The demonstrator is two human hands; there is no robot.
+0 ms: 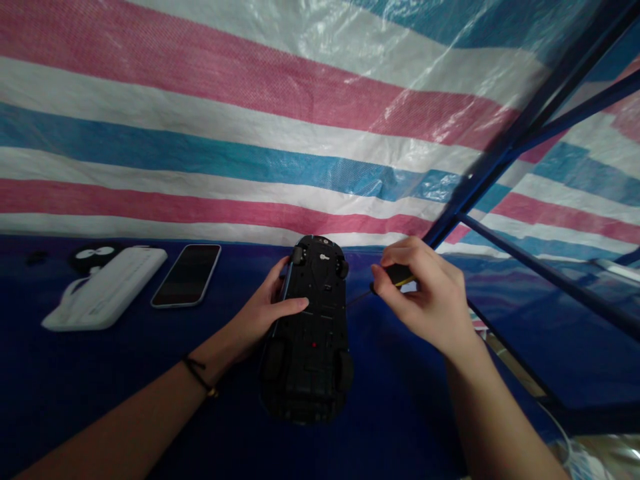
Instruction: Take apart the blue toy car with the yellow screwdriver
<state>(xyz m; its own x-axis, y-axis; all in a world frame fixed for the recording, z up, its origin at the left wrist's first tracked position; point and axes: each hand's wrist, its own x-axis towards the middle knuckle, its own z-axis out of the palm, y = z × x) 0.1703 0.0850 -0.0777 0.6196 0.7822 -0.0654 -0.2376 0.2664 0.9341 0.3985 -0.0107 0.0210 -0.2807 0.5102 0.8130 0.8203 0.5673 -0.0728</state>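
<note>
A toy car is held with its black underside facing me, wheels showing along both sides. My left hand grips it by the left edge, thumb lying across the underside. To its right, my right hand is closed round the black and yellow handle of a screwdriver. The thin shaft points left toward the car's right side; whether its tip touches the car I cannot tell.
A smartphone lies on the blue surface to the left, beside a white power bank and a black item with white eye shapes. A striped plastic sheet hangs behind. Blue metal bars stand at right.
</note>
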